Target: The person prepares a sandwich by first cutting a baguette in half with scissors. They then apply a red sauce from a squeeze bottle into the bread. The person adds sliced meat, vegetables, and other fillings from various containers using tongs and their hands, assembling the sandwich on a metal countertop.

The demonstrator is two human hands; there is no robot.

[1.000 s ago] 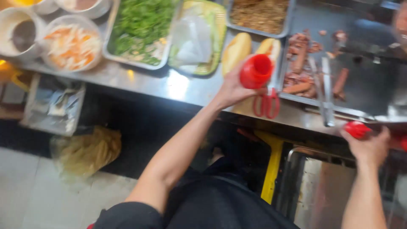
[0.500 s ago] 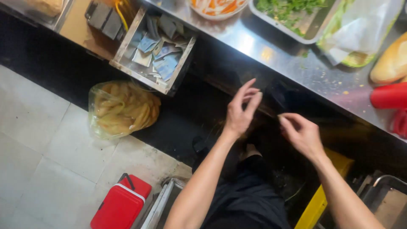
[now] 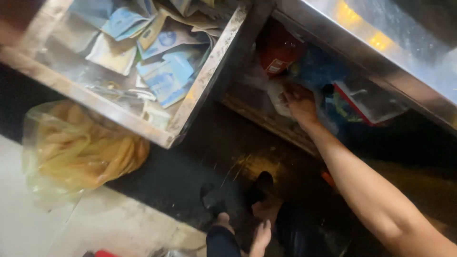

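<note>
Dim shelf [image 3: 266, 119] under steel counter, right hand [image 3: 299, 102] touching pale crumpled bag [image 3: 278, 97]

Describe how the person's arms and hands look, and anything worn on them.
Only one arm shows. It is bare from hand to upper forearm: no sleeve, glove, watch or bracelet in sight. The fingers show no rings, though the picture is blurred.

The shelf opening in the upper middle of the frame is crowded by a red carton [image 3: 277, 53], a whitish bag [image 3: 280, 97] and a clear box [image 3: 369, 101], while open dark room is left below the shelf edge.
</note>
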